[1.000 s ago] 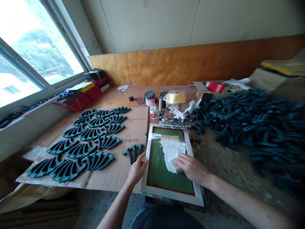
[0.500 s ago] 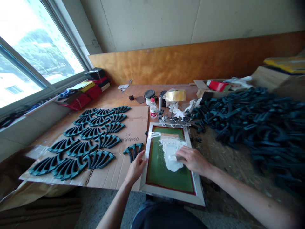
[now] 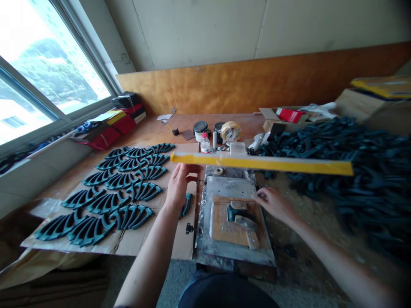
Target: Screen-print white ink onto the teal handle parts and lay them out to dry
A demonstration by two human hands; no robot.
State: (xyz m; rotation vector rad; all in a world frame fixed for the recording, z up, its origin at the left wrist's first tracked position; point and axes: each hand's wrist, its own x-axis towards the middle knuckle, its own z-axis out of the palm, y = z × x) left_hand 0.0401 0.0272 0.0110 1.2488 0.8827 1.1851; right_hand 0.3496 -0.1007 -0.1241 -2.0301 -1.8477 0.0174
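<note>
The screen printing frame point(image 3: 263, 164) is tilted up and seen edge-on, with yellow tape along its near side. My left hand point(image 3: 177, 184) grips its left end from below. Under it lies a grey metal base plate point(image 3: 231, 185) carrying a wooden jig point(image 3: 221, 233). A dark green curved plastic part point(image 3: 236, 213) sits in that jig. My right hand point(image 3: 271, 203) is at the jig's upper right corner, its fingers curled, with nothing visible in them. The squeegee does not show.
Rows of dark green slatted parts point(image 3: 131, 217) lie on cardboard point(image 3: 160, 239) at left, beside a black knob point(image 3: 189, 228). A heap of dark parts point(image 3: 356, 179) covers the right. Behind stand a bottle point(image 3: 205, 143), a jar point(image 3: 201, 129) and a tape roll point(image 3: 230, 131).
The screen printing frame has swung up off the base plate, uncovering the jig and part. My left hand rose with it; my right hand let go of the squeegee and shifted right.
</note>
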